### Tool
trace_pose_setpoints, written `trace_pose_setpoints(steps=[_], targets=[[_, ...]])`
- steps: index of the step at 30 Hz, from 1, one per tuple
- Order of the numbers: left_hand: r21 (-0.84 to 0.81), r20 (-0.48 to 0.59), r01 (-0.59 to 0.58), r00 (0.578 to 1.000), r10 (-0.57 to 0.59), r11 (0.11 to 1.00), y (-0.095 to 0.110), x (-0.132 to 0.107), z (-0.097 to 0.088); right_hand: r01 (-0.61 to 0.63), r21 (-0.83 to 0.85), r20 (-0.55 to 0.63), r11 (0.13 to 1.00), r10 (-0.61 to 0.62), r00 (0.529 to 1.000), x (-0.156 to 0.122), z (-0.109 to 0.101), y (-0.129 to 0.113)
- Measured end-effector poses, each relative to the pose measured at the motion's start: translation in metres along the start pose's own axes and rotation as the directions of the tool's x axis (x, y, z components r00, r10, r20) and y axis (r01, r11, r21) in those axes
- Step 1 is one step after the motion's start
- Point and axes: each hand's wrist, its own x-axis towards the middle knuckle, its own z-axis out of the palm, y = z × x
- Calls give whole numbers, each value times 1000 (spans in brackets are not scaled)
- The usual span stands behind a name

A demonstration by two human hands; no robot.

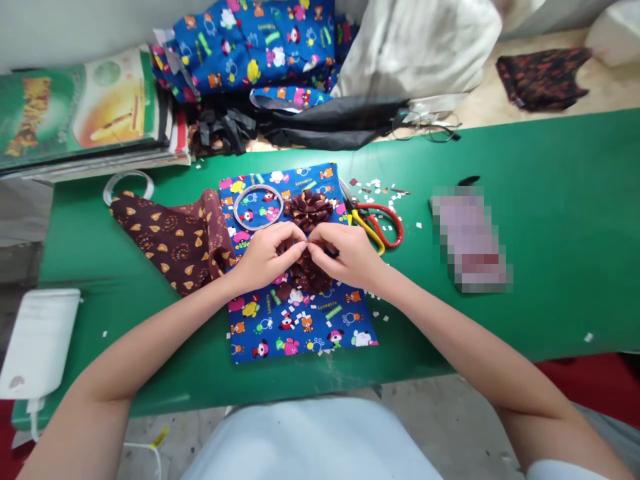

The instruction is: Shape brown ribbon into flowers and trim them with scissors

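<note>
My left hand (270,255) and my right hand (347,253) meet fingertip to fingertip, each in a pinch. Whatever lies between the fingertips is too small to make out. Below them is a gathered piece of dark brown patterned fabric (313,275), partly hidden by my fingers. A similar ruffled brown fabric flower (310,210) rests just beyond. Both lie over a blue cartoon-print cloth (303,333). A clear tape roll (258,207) sits on that cloth near my left hand. Scissors (377,223) with red and yellow handles lie beyond my right hand.
A brown leaf-print fabric piece (173,243) and another tape ring (129,187) are at left. A white power bank (41,343) lies on the green table's left edge. Blurred-out phone-like object (470,240) at right. Glasses (425,127), magazines (85,110) and bundled cloth (255,50) line the back.
</note>
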Motion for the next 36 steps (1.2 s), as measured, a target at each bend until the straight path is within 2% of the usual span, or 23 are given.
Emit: trace_pose_setpoints(steps=[2,4,10,16,22,25,30,36], targets=[[-21,-15,46,999,-46,999,0,0,0,-5,-30,54,1000,6,999,6,-1,0],[-28,-28,67,997,-68,997,1,1,0,9,-55,57,998,-6,998,10,1,0],[35,-38,51,998,-50,998,3,2,0,44,-88,-80,995,-51,995,9,10,1],[88,-43,69,997,-66,994,2,2,2,61,-201,-79,978,-79,994,1,16,5],[50,-61,139,989,-136,989,5,5,3,128,-358,-122,925,-182,976,-2,21,7],[22,-62,230,972,-228,973,10,10,4,99,-328,-139,940,-152,979,-2,21,8],[-17,-75,360,930,-360,933,16,19,8,17,-178,-153,984,-44,987,1,16,10],[7,-123,301,947,-298,954,13,18,12,0,-55,-132,999,-8,991,6,10,12]])
